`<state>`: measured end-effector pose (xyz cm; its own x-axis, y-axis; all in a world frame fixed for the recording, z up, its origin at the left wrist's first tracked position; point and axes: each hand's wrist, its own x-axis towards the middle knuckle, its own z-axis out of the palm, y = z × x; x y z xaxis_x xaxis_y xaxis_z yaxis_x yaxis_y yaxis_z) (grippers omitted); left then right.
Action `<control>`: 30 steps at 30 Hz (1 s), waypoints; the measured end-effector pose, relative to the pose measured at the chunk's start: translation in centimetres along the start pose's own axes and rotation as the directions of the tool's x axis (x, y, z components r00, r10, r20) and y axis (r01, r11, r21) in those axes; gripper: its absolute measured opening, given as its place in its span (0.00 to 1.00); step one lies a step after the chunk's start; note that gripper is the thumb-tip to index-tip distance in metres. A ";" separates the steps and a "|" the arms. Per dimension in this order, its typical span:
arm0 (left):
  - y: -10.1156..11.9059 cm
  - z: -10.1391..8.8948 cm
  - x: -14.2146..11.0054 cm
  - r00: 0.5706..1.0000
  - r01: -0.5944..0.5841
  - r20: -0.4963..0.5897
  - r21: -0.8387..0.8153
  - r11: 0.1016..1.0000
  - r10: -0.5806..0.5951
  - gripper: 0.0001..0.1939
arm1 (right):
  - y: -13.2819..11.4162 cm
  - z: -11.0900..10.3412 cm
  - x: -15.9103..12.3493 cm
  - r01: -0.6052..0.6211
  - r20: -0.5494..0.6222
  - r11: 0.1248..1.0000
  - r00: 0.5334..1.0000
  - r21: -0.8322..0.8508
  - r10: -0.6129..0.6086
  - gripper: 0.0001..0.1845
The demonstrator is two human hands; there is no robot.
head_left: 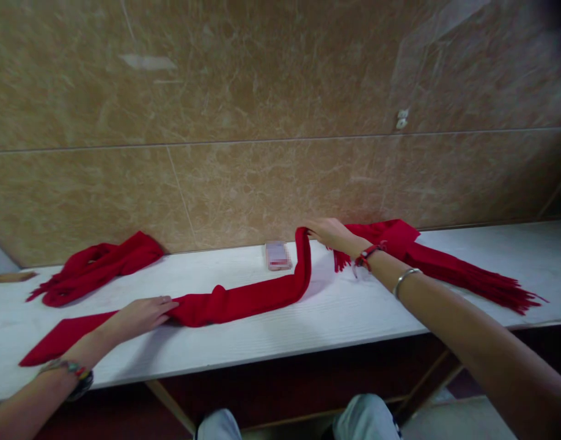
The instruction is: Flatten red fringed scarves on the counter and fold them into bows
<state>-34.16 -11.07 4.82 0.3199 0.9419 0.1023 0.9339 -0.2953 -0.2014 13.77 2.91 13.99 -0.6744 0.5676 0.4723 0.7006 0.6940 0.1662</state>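
A long red scarf lies stretched along the white tabletop. My left hand rests on its left part, fingers flat and together, pressing the cloth down. My right hand reaches to the back of the table and pinches the scarf where it rises up off the surface. The scarf's fringed end hangs by my right wrist.
A second red scarf is bunched at the back left. A third, with a long fringe, lies at the back right. A small pink box stands by the marble wall. My knees show below the table edge.
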 end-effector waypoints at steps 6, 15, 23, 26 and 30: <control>6.8 -2.9 1.2 0.968 -0.210 0.123 -0.074 0.975 0.218 0.17 | -10.9 0.9 9.8 0.425 -0.183 0.905 0.887 -0.038 -0.424 0.13; 6.7 -5.6 0.2 0.994 -0.106 -0.035 -0.165 0.981 0.102 0.17 | -16.2 8.0 7.1 0.445 -0.134 0.869 0.895 0.219 -0.425 0.15; 6.8 -1.2 7.0 0.979 -0.199 0.003 -0.155 0.968 0.202 0.29 | -10.8 10.3 -3.5 -0.147 0.069 0.781 0.989 0.606 0.133 0.35; 7.3 -1.2 8.4 0.968 -0.231 0.057 -0.179 0.956 0.245 0.24 | -10.9 11.7 -4.7 -0.265 0.103 0.705 0.959 0.657 0.264 0.34; 8.0 -1.4 8.9 0.970 -0.224 0.060 -0.140 0.964 0.234 0.20 | -11.2 13.1 -3.7 -0.394 0.120 0.687 0.903 0.610 0.412 0.28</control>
<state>-23.64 -5.28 5.48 0.5195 0.8544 -0.0062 0.8514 -0.5183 -0.0806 5.36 -1.16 -0.99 -0.3489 0.8516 0.3912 0.6052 0.5234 -0.5998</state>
